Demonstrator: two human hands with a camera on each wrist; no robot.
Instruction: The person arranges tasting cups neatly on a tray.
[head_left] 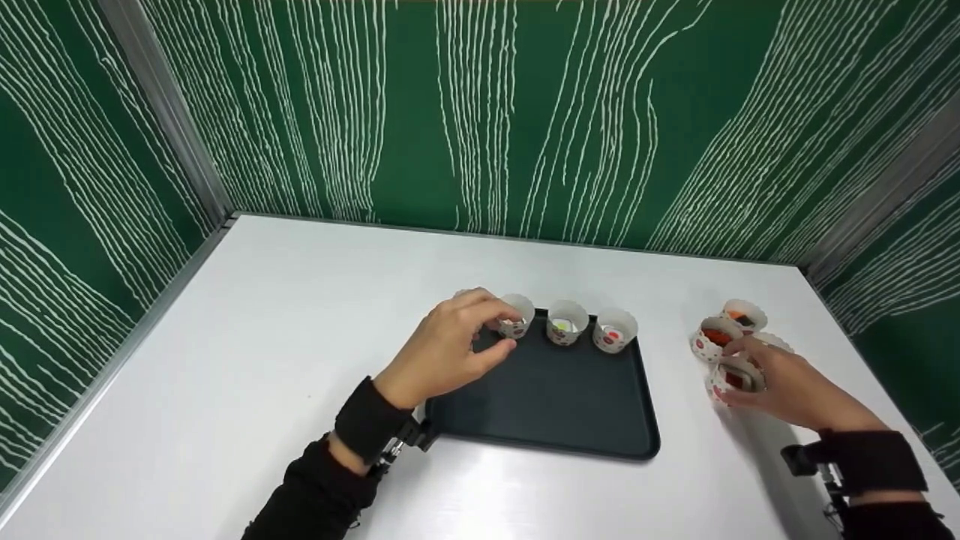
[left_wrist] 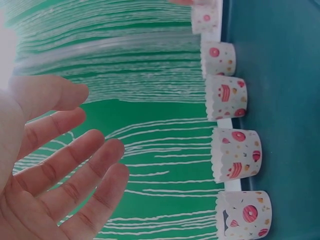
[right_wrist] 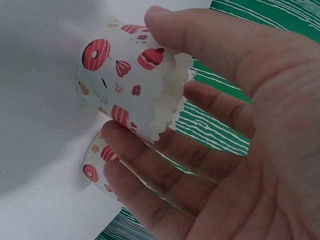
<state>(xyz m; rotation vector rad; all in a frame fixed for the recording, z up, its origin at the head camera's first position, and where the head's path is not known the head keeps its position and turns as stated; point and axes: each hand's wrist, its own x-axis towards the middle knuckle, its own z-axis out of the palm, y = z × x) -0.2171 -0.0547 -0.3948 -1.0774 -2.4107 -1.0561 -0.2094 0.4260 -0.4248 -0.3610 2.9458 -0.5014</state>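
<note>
My right hand (head_left: 799, 386) has its thumb and fingers around a printed paper baking cup (right_wrist: 120, 75), which stands on the table at the right. Dark red contents show inside that cup. A second patterned cup (right_wrist: 97, 162) is partly hidden behind my fingers in the right wrist view. My left hand (head_left: 454, 341) hovers over the left part of a dark tray (head_left: 540, 409), its fingers loosely bent and holding nothing. Along the tray's far edge stands a row of similar cups (head_left: 568, 322), small coloured bits inside some; the leftmost is mostly covered by my left hand.
Beside the right-hand cup stand a cup with red contents (head_left: 714, 337), a cup with orange and dark contents (head_left: 745, 315), and another cup (head_left: 776, 343) half behind my hand. Green panels (head_left: 480, 112) with white lines border the white table (head_left: 337, 285).
</note>
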